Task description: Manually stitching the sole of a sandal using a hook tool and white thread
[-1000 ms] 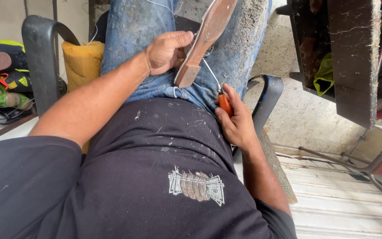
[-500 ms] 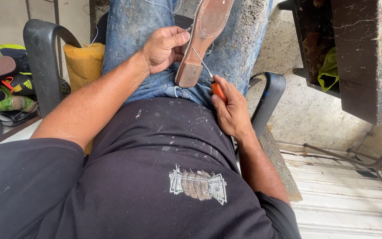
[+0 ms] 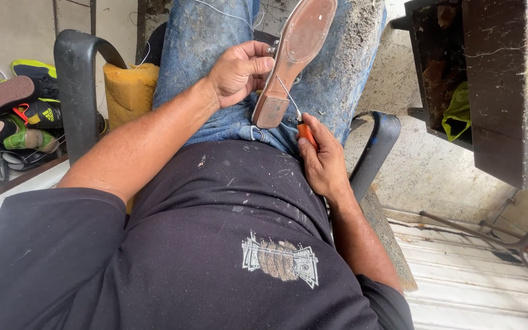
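We held the brown flat shoe with its tan rubber sole turned up across our blue-jeaned lap, its long axis slanting from the square heel near our waist up to the toe pointing away and to the right. Our left hand was clamped on the shoe's left edge near the heel, while our right hand was closed around the orange-handled awl, its thin metal shaft angled up-left against the heel. Both hands sat close together between the black plastic chair arms.
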